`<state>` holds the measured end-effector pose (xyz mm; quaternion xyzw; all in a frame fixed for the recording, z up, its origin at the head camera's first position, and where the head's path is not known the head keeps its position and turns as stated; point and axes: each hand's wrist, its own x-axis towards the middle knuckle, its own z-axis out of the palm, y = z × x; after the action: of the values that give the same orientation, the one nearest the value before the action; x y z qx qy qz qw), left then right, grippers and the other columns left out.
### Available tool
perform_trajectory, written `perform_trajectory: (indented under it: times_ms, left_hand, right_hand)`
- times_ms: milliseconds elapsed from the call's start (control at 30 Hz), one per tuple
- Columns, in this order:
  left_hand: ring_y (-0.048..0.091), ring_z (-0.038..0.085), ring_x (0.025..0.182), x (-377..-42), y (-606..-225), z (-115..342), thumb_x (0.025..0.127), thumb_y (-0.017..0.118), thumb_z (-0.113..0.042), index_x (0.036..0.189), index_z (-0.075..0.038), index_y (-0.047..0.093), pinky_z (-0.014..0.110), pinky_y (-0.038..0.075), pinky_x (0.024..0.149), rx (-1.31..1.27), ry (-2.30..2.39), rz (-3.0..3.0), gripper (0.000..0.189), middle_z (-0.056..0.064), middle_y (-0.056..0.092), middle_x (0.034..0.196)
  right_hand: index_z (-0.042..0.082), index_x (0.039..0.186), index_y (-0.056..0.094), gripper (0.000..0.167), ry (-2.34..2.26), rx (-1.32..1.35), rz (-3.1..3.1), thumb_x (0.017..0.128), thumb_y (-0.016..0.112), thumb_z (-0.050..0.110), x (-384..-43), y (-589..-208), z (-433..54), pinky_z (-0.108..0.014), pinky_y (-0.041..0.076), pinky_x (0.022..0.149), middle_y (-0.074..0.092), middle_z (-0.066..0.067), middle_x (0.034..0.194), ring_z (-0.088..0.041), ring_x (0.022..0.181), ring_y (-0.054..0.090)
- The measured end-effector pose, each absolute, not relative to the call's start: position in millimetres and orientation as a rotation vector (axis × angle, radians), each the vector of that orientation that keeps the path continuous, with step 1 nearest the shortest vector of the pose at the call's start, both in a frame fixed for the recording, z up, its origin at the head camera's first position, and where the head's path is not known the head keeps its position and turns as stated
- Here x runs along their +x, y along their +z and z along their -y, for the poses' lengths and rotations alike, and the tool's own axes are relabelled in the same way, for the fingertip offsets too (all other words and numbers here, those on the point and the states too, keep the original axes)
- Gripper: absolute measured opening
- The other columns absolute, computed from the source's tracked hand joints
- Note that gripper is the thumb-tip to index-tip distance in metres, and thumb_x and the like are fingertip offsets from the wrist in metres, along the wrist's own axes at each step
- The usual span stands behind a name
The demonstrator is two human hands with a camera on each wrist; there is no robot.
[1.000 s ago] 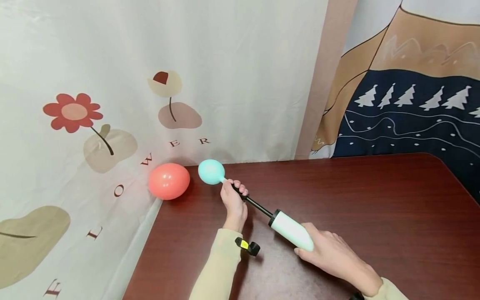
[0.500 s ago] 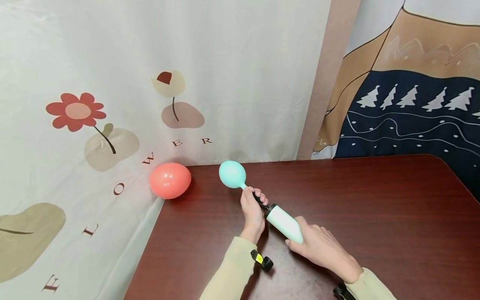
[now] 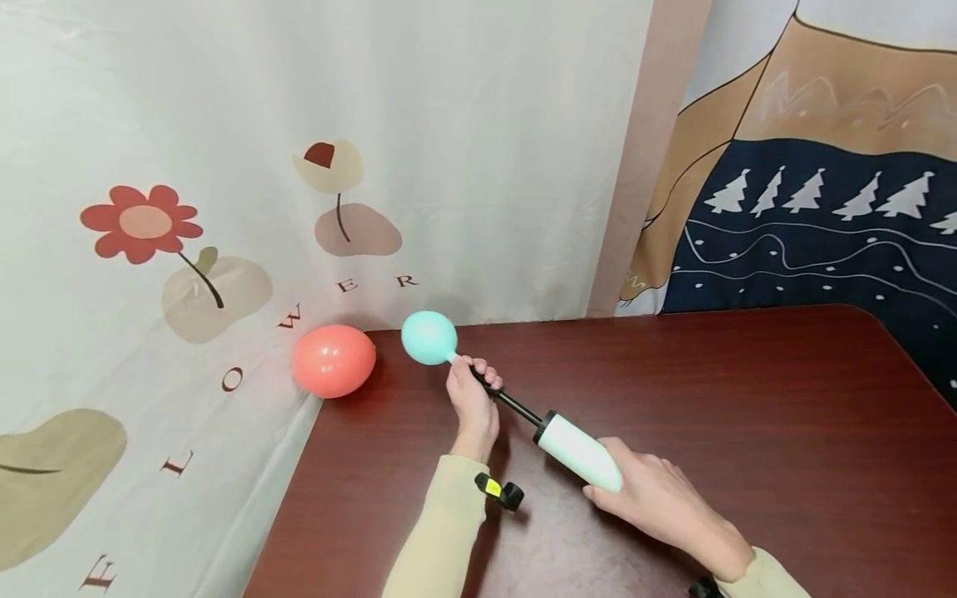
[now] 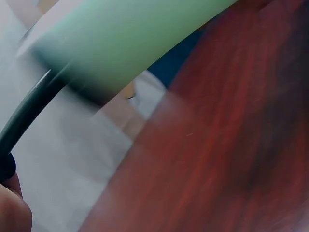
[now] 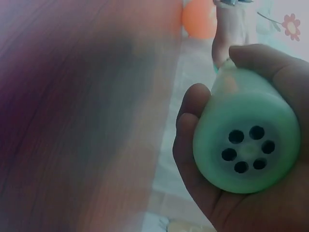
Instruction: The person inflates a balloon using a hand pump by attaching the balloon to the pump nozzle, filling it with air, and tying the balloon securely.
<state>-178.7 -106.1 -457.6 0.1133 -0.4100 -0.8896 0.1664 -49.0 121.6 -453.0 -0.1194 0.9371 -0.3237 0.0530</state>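
Note:
My left hand (image 3: 473,403) grips the black nozzle end of a hand balloon pump, right where the neck of a light-blue balloon (image 3: 429,338) fits over it. The balloon is partly inflated and points to the back left. My right hand (image 3: 661,498) wraps round the pale green barrel of the balloon pump (image 3: 577,450). Between the hands the black rod (image 3: 519,407) shows, drawn out of the barrel. In the right wrist view the barrel's rounded end, with a ring of several holes, faces the camera. The left wrist view shows the barrel (image 4: 125,43) blurred.
A red inflated balloon (image 3: 334,361) rests at the table's back left corner against the printed curtain (image 3: 478,166). The dark red wooden table (image 3: 748,399) extends to the right. A navy printed cloth (image 3: 807,249) hangs behind its right side.
Half a second ago the hands came together with the rod pushed into the barrel. Now they are apart again, the rod is drawn out, and the light-blue balloon has shifted back left.

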Motion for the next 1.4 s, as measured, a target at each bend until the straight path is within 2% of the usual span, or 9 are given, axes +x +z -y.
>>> perform_trajectory:
  times_ms: [133,267,400,667,833,967,1200,1400]
  left_hand:
    - [0.044,0.009,0.055,-180,-454,113,0.115,0.032,-0.025,0.089,-0.013,0.041,0.018,0.039,0.050,0.362,-2.521,1.139,0.030,0.000,0.045,0.072]
    - [0.045,0.010,0.055,-175,-459,105,0.114,0.032,-0.019,0.089,-0.012,0.041,0.020,0.039,0.051,0.386,-2.532,1.137,0.027,0.000,0.045,0.072]
    - [0.045,0.009,0.055,-168,-465,90,0.110,0.035,-0.013,0.088,-0.012,0.042,0.020,0.039,0.051,0.345,-2.545,1.132,0.024,-0.001,0.046,0.072]
    - [0.047,0.010,0.057,-151,-469,64,0.112,0.035,-0.016,0.090,-0.013,0.043,0.021,0.042,0.053,0.298,-2.619,1.244,0.023,0.000,0.047,0.073]
    - [0.046,0.008,0.055,-155,-467,71,0.114,0.035,-0.023,0.091,-0.014,0.043,0.019,0.042,0.052,0.307,-2.592,1.289,0.026,-0.002,0.046,0.073]
    - [0.045,0.008,0.053,-166,-462,84,0.115,0.034,-0.025,0.090,-0.013,0.042,0.018,0.041,0.049,0.327,-2.588,1.232,0.029,-0.001,0.046,0.071]
    - [0.045,0.008,0.053,-179,-457,108,0.115,0.033,-0.028,0.089,-0.013,0.042,0.018,0.039,0.049,0.358,-2.559,1.169,0.032,-0.001,0.045,0.071]
    - [0.044,0.008,0.055,-178,-462,103,0.114,0.033,-0.023,0.089,-0.014,0.042,0.019,0.039,0.050,0.356,-2.578,1.154,0.029,-0.002,0.045,0.071]
  right_hand:
    - [0.021,0.123,0.063,0.050,-0.956,-0.432,-2.895,0.082,0.085,0.040,-46,-452,-134,-0.029,0.043,0.056,0.067,0.012,0.089,-0.002,0.066,0.054]
    - [0.020,0.120,0.062,0.046,-0.917,-0.467,-2.912,0.083,0.084,0.037,-47,-455,-136,-0.029,0.044,0.056,0.066,0.011,0.086,-0.001,0.065,0.053]
    - [0.017,0.119,0.061,0.044,-0.896,-0.426,-2.905,0.084,0.082,0.035,-51,-456,-129,-0.031,0.042,0.055,0.063,0.009,0.081,-0.004,0.061,0.051]
    - [0.011,0.119,0.058,0.049,-0.949,-0.350,-2.859,0.086,0.081,0.039,-62,-452,-108,-0.034,0.041,0.052,0.061,0.002,0.078,-0.013,0.059,0.050]
    - [0.013,0.124,0.059,0.053,-1.017,-0.357,-2.844,0.086,0.081,0.042,-61,-455,-101,-0.032,0.040,0.051,0.061,0.003,0.079,-0.011,0.059,0.049]
    - [0.016,0.128,0.061,0.055,-1.057,-0.350,-2.819,0.086,0.081,0.044,-55,-454,-106,-0.032,0.043,0.056,0.065,0.004,0.085,-0.009,0.063,0.053]
    - [0.020,0.125,0.061,0.052,-0.987,-0.369,-2.827,0.085,0.081,0.046,-39,-450,-128,-0.029,0.042,0.059,0.065,0.011,0.087,-0.004,0.066,0.052]
    - [0.017,0.122,0.060,0.050,-0.945,-0.357,-2.823,0.086,0.081,0.046,-39,-455,-129,-0.029,0.041,0.055,0.063,0.009,0.083,-0.006,0.063,0.050]
